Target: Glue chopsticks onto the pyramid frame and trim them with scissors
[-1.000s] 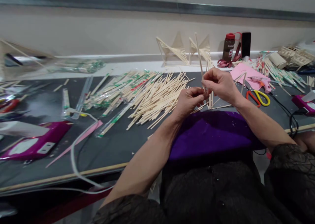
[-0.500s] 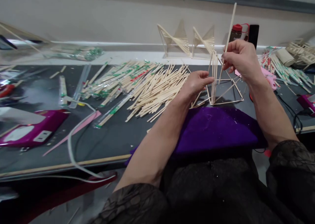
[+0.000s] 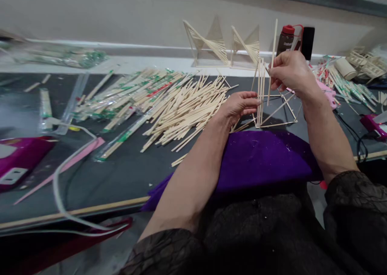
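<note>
Pinched in my right hand (image 3: 290, 72) is a single wooden stick (image 3: 274, 41), held nearly upright above a partly built stick frame (image 3: 276, 125). The frame stands on the dark table, with several upright sticks (image 3: 260, 85) side by side at its left. My left hand (image 3: 242, 105) is closed around the left side of these uprights, its fingertips at them. The held stick is just right of the uprights; whether it touches them I cannot tell. A purple cloth (image 3: 266, 158) lies in front of the frame, under my forearms.
Loose sticks (image 3: 187, 113) are piled left of my left hand, beside plastic-wrapped bundles (image 3: 130, 93). Two twisted stick models (image 3: 208, 45) lean at the wall. A red-capped bottle (image 3: 286, 41) and phone (image 3: 307, 43) stand behind. A white cable (image 3: 57, 186) hangs over the table edge.
My right hand has lowered the stick slightly and brought it closer to the uprights, now more vertical. My left hand stays at the uprights. The view has shifted a little.
</note>
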Motion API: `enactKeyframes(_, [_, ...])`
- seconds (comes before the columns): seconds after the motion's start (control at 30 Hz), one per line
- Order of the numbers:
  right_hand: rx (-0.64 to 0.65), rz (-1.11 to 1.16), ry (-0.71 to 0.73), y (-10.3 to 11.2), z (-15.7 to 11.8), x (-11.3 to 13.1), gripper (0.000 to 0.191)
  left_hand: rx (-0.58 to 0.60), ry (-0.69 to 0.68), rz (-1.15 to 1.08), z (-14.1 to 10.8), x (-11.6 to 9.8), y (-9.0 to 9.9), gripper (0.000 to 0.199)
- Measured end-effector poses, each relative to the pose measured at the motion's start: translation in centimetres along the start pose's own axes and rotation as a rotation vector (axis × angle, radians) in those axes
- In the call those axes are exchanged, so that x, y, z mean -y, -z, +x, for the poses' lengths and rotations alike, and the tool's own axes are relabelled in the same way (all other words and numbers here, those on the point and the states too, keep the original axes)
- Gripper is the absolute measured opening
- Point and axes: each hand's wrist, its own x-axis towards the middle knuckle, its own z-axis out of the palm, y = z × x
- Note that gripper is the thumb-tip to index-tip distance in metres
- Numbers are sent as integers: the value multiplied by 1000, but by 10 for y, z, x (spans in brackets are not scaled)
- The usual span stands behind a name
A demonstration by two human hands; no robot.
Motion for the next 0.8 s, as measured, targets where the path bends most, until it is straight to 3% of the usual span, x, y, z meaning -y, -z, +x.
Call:
enactKeyframes(0.33, [9,-115,-5,-4,-9,7,15,116,55,6,-4,-2,-6,25])
enactKeyframes(0.57, [-6,-97,7,-8,-18,12,16,49,20,32,-7,-5,3,28])
enactKeyframes(0.73, [-118,-182,72,-10,-29,13,39,114,67,31,-5,2,-2,20])
enactKeyframes(0.8, [-167,-181,105,-8,-35,7,40,125,69,26,-4,5,-5,19])
